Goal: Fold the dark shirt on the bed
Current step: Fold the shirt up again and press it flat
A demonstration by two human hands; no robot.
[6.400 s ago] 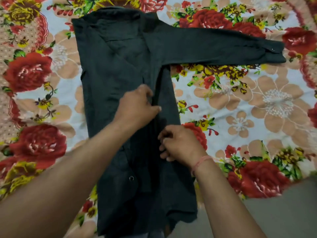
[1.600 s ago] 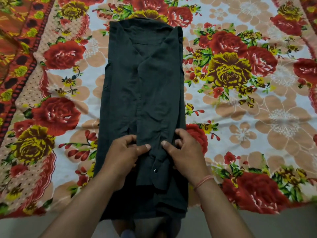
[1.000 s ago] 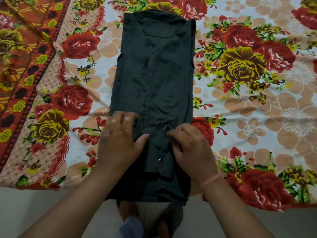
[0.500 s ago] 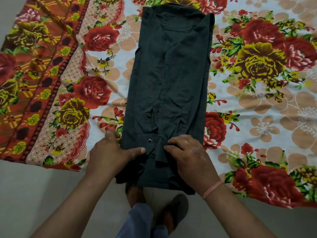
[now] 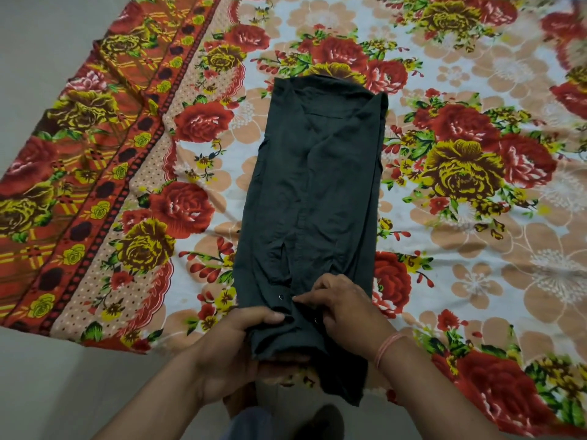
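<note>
The dark shirt (image 5: pixel 317 192) lies on the bed as a long narrow strip, both sides and sleeves folded inward, collar end far from me. My left hand (image 5: pixel 232 347) grips the near hem at its left corner, thumb on top and fingers under, and that corner is lifted off the sheet. My right hand (image 5: pixel 346 306) presses down on the folded cuffs near two small snap buttons, fingers pinching the cloth. The near right corner of the hem hangs over the bed edge.
The floral bedsheet (image 5: pixel 476 217) covers the bed, with an orange border (image 5: pixel 95 173) at the left. The bed's near edge runs under my wrists. Grey floor (image 5: pixel 47 392) lies below and left. My feet (image 5: pixel 324 423) show under the hem.
The view has pulled back and the shirt now sits lower in the frame. My left hand has slid from on top of the hem to gripping its left corner and raised it.
</note>
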